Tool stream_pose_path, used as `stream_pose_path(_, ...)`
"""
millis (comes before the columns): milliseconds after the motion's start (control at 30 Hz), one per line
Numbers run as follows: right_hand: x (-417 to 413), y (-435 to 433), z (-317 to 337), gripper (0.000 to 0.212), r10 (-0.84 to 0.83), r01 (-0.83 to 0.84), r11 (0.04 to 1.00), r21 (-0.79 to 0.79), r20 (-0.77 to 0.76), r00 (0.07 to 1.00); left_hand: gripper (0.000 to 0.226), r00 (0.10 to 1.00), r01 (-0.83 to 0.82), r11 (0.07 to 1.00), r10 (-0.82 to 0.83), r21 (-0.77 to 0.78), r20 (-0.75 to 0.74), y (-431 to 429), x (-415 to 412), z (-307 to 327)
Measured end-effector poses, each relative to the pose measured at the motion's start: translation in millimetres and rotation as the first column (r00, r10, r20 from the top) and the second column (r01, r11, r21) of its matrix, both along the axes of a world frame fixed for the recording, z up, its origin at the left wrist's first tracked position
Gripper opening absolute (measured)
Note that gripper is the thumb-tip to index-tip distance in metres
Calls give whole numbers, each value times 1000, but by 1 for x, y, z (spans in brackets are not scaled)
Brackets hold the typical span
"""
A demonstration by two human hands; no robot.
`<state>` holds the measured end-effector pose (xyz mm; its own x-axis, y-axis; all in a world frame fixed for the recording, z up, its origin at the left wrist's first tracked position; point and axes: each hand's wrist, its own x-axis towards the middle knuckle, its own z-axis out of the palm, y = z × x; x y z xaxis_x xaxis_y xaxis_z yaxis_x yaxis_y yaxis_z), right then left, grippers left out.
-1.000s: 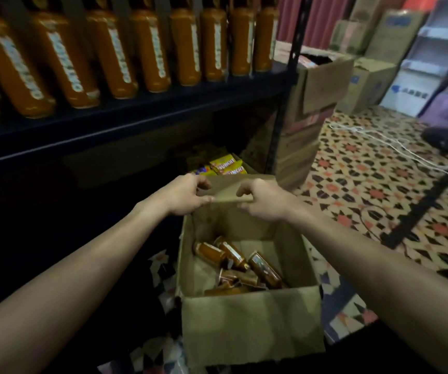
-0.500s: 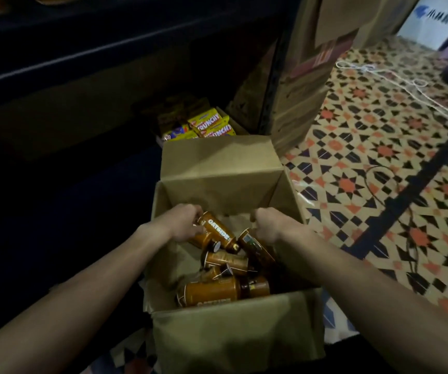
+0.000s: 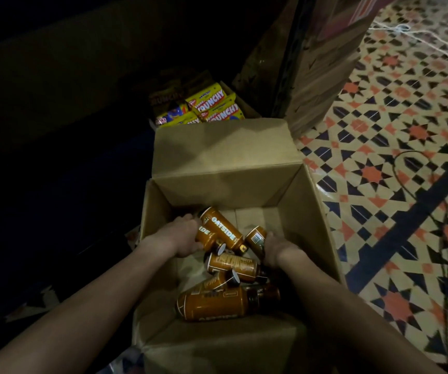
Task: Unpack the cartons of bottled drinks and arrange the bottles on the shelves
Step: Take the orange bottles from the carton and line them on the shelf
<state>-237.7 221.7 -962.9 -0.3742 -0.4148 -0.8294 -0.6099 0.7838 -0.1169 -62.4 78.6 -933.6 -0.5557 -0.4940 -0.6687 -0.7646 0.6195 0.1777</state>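
Bottles (image 3: 231, 265) in orange-brown wrap are lying jumbled on their sides in the near half of the open carton (image 3: 225, 184), which is sitting on a patterned tile floor (image 3: 379, 163). The left hand (image 3: 182, 236) is curling round a half-hidden bottle (image 3: 204, 235) at the pile's far left. The right hand (image 3: 276, 248) is gripping a tilted bottle (image 3: 256, 237) close by. Beyond the carton, yellow Crunchy packs (image 3: 212, 106) are lying in shadow beside a taller box (image 3: 320, 76). A white cord (image 3: 406, 31) and a black cable (image 3: 446, 238) are trailing over the tiles.
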Motion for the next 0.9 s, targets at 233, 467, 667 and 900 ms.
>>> stream_pose_path(233,-1,-3,11,82,-49,47,997,-57,-22,999,75,979,184,979,-190,-81,-68,15,-4,-6)
stream_pose_path(467,-4,-13,35,50,-150,126,955,-267,-72,986,55,876,458,865,-478,-205,-59,26,-12,-15)
stream_pose_path(667,-8,-19,41,65,-265,244,862,-444,16,964,64,888,435,865,-457,-251,-37,35,-15,-23)
stream_pose_path(900,-5,-17,38,57,-272,235,767,-597,30,962,57,902,328,902,-387,-281,-189,34,-11,-24)
